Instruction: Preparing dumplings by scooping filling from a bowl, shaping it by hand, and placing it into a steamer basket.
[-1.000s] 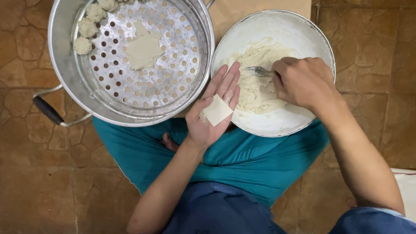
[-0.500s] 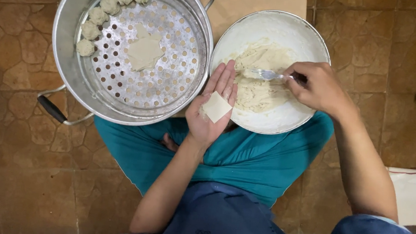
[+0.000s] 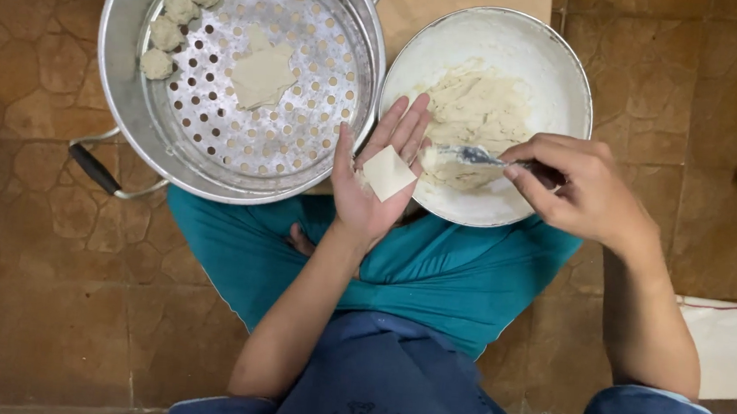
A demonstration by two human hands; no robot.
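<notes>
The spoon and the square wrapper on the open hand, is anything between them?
No. In the head view, the loaded spoon tip sits just right of the wrapper; only bare palm of the left hand lies between.

You are wearing dark blue sleeves rolled above the elbows, so both forearms are showing bare down to your left hand (image 3: 377, 181) at twelve o'clock and your right hand (image 3: 582, 190) at two o'clock.

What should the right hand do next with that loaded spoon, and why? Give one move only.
Probably carry the spoon the short way left and drop its filling onto the square wrapper. The wrapper lies bare on the open left hand, the right hand holds the spoon loaded over the white bowl, and finished dumplings already line the steamer pot.
</notes>
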